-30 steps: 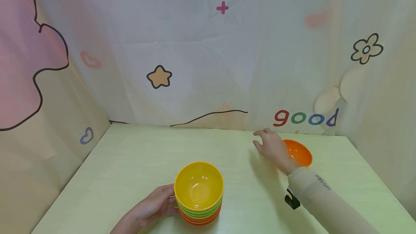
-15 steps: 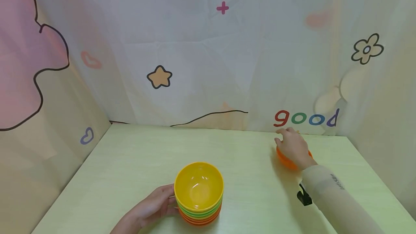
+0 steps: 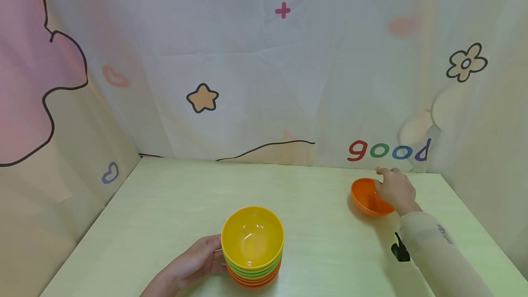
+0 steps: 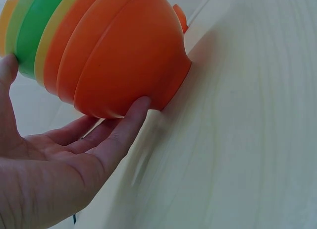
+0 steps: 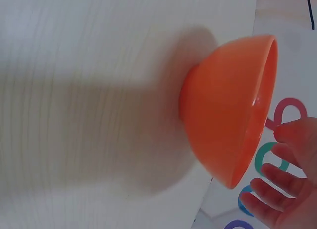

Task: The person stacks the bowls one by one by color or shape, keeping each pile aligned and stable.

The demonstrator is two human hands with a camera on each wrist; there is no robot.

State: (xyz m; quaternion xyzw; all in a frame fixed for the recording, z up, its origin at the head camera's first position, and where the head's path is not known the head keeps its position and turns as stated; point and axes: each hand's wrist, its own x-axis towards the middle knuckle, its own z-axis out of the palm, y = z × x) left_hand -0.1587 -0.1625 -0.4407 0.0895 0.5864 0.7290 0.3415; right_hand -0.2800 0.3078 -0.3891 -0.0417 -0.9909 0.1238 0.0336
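Observation:
In the head view, a stack of bowls [image 3: 252, 237] stands near the table's front middle, yellow on top with green and orange ones below. My left hand [image 3: 197, 260] touches the stack's left side; the left wrist view has its fingers [image 4: 130, 121] stretched along the orange bowls and the thumb by the green one. A single orange bowl [image 3: 367, 201] sits upright at the back right of the table. Over that bowl's right side is my right hand [image 3: 397, 190], holding nothing. In the right wrist view its loosely bent fingers [image 5: 267, 189] are just off the rim of the orange bowl [image 5: 228, 110].
The pale wood-look table [image 3: 173, 196] ends at a printed cloth backdrop [image 3: 247, 58] behind, which also closes in both sides. A small black object [image 3: 400, 250] hangs beneath the right sleeve [image 3: 441, 251].
My right hand has moved rightward across the single orange bowl, from its left side to its right, uncovering the bowl's left part. The left hand and the stack have stayed put.

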